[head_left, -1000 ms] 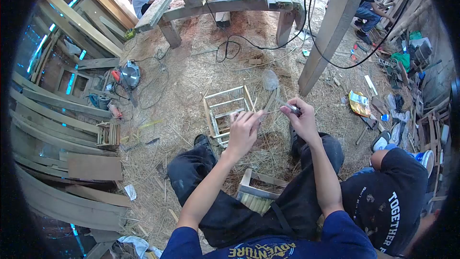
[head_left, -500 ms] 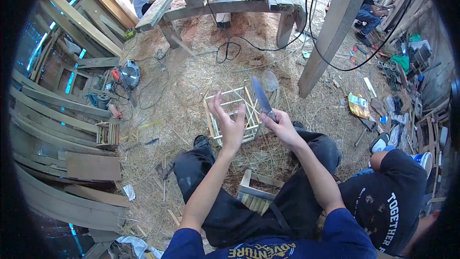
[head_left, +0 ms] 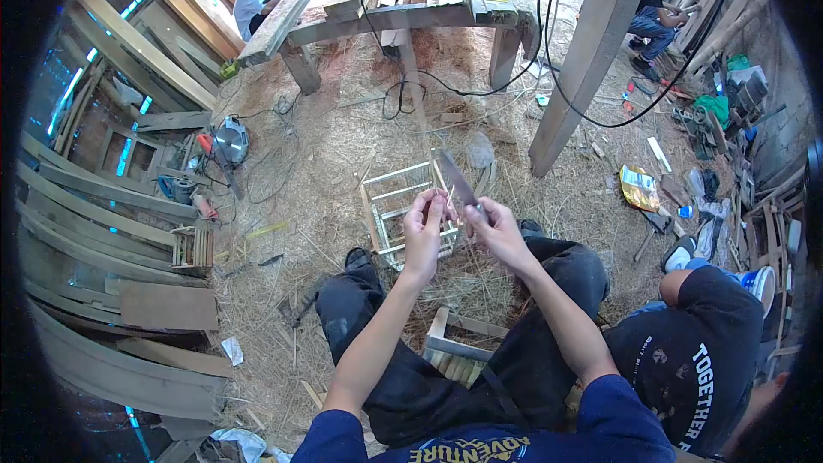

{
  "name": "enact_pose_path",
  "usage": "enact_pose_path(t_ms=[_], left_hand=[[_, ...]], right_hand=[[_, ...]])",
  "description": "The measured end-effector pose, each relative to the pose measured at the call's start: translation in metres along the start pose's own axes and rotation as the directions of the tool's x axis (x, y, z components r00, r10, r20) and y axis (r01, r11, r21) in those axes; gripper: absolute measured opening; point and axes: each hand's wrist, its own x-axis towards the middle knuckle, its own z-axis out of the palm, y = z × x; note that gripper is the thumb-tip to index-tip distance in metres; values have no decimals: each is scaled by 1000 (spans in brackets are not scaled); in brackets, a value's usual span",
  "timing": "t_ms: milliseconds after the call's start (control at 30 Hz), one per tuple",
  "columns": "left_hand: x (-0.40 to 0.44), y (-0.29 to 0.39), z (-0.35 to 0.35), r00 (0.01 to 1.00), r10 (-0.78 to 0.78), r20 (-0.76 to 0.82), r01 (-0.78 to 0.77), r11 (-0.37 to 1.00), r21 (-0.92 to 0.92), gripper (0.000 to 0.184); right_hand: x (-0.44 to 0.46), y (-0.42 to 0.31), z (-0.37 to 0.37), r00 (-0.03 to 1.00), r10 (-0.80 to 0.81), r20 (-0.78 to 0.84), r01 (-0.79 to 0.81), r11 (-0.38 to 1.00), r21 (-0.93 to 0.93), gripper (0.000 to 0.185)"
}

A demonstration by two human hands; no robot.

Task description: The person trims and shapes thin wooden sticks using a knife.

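My right hand (head_left: pixel 493 227) is closed round the handle of a knife (head_left: pixel 458 178), its broad blade pointing up and away to the left. Close beside it, my left hand (head_left: pixel 426 227) pinches a thin, pale strip (head_left: pixel 453 197) near the blade. Past my hands, a small frame of light wooden sticks (head_left: pixel 396 189) stands on the straw-covered floor, partly hidden by my left hand. Between my knees is a small wooden piece with slats (head_left: pixel 463 347).
A person in a black shirt (head_left: pixel 686 351) sits close on my right. A wooden post (head_left: pixel 591 69) rises ahead, with a workbench (head_left: pixel 403 21) beyond. A circular saw (head_left: pixel 230 141) lies at left. Two more people are farther back.
My left hand was open and raised half a second ago; now its fingers are closed on the strip. The knife has come down and left, nearer to my left hand.
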Motion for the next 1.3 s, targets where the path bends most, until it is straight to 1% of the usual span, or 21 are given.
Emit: enact_pose_path(t_ms=[67, 100, 133, 200, 233, 300, 333, 367, 433, 467, 567, 667, 767, 867, 967, 1000, 1100, 1200, 1300], left_hand=[[-5, 3, -7, 992, -92, 91, 101, 989, -105, 19], [-3, 5, -8, 981, -129, 144, 151, 976, -154, 20], [-5, 7, -2, 986, -142, 90, 152, 983, -103, 20], [-6, 4, -5, 976, -172, 132, 181, 982, -58, 21], [-8, 3, -6, 970, -191, 153, 198, 980, -32, 22], [-11, 3, -2, 966, -215, 146, 226, 972, -58, 20], [-13, 2, 0, 963, -227, 143, 239, 969, -71, 19], [-14, 1, -1, 960, -227, 162, 231, 973, -7, 19], [-17, -3, -3, 952, -233, 199, 213, 970, 116, 18], [-18, -4, 0, 967, -185, 176, 159, 976, 150, 17], [-16, -9, -11, 950, -205, 237, 152, 963, 222, 17], [-22, 2, -7, 917, -290, 275, 262, 956, 135, 16], [-28, 8, -2, 917, -295, 268, 285, 956, 77, 17], [-34, 13, -4, 907, -293, 303, 300, 954, 25, 17], [-39, 12, -8, 886, -349, 305, 351, 935, 51, 17], [-39, 14, -10, 880, -365, 304, 363, 929, 66, 16], [-40, 14, -13, 875, -371, 310, 380, 924, 34, 16], [-53, 19, -26, 835, -398, 379, 382, 916, 122, 18], [-67, 10, -31, 788, -421, 450, 409, 903, 130, 19]], right_hand=[[1, 3, -13, 991, -32, -128, 8, 984, -180, 28], [3, 0, -19, 989, -68, -133, 38, 975, -218, 29], [2, -3, -24, 986, -98, -137, 61, 966, -252, 29], [-3, -13, -27, 982, -136, -132, 93, 952, -292, 28], [-7, -18, -24, 980, -158, -121, 108, 933, -344, 27], [-10, -27, -20, 974, -207, -95, 144, 882, -449, 25], [-9, -23, -21, 950, -310, -38, 234, 786, -572, 24], [-8, -23, -21, 941, -338, -3, 268, 751, -604, 26], [-8, -25, -19, 921, -382, 70, 330, 674, -661, 30], [-8, -25, -19, 931, -358, 69, 312, 684, -660, 33], [-6, -30, -26, 869, -478, 125, 428, 604, -672, 32], [-4, -34, -35, 827, -531, 184, 483, 503, -717, 31], [-5, -31, -37, 825, -532, 191, 487, 498, -718, 30], [-5, -29, -47, 820, -557, 128, 456, 503, -734, 29], [-3, -31, -55, 839, -534, 104, 410, 496, -765, 29], [-1, -29, -55, 822, -556, 120, 426, 462, -778, 28], [-1, -30, -55, 797, -586, 148, 445, 402, -800, 26], [4, -22, -78, 818, -570, -82, 212, 430, -878, 26], [8, -38, -101, 826, -511, -239, 35, 470, -882, 27]])
